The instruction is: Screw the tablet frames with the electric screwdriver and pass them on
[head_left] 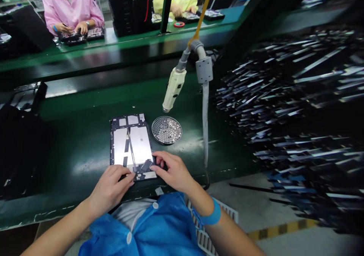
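An opened tablet frame (131,144), dark with silvery plates inside, lies flat on the green work surface (82,142) in front of me. My left hand (111,189) rests on its near left corner, fingers pressing the edge. My right hand (172,169) touches the near right corner, and its fingertips pinch a small dark part (146,165) against the frame. A blue wrist strap (210,215) circles my right wrist.
A round perforated dish of tiny screws (166,129) sits right of the frame. A cream electric screwdriver (174,89) hangs above it on a cable. Black stacked trays (298,119) fill the right side. Across the conveyor two other people work at their own trays.
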A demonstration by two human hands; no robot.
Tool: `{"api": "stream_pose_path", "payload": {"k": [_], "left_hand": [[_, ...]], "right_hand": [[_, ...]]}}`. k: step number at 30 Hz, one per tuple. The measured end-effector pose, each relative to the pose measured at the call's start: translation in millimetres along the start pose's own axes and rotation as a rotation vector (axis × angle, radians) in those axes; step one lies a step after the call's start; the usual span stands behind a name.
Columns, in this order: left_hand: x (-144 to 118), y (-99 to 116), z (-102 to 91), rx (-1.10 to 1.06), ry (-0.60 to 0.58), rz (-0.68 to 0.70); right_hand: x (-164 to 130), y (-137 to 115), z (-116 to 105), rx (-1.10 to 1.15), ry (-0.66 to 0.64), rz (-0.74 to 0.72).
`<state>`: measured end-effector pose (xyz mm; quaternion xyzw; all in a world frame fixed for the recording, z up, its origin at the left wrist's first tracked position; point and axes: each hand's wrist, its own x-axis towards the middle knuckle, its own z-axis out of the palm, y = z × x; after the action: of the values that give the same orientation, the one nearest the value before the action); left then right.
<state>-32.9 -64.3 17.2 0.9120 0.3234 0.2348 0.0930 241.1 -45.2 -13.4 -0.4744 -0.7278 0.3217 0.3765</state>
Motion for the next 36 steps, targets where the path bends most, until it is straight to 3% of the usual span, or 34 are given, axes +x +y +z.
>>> {"api": "stream_pose_path", "payload": {"k": [5, 12, 15, 18, 20, 23, 26, 36], "left_hand": [[-1, -3, 5.6, 0.024, 0.036, 0.092], [-2, -2, 12.9, 0.004, 0.063, 0.097], [-11, 4, 14.6, 0.032, 0.051, 0.002], [-12, 4, 16.7, 0.073, 0.039, -0.098], [-3, -5, 18.0, 0.072, 0.062, -0.124], [22, -29, 19.4, 0.057, 0.074, -0.122], [44, -50, 20.3, 0.06, 0.074, -0.104], [60, -70, 22.8, 0.083, 0.088, -0.11]], "right_hand": [[2, -1, 0, 0.008, 0.025, 0.003], [4, 0, -4, 0.081, 0.03, 0.065], [17, -3, -10, 0.135, 0.172, 0.131], [56, -11, -19, 0.118, 0.463, 0.121], [95, -15, -25, 0.127, 0.587, 0.066], [153, -19, -33, 0.241, 0.544, 0.042], [183, -21, -40, 0.431, 0.456, 0.054], [148, -5, -33, 0.351, 0.66, -0.037]]}}
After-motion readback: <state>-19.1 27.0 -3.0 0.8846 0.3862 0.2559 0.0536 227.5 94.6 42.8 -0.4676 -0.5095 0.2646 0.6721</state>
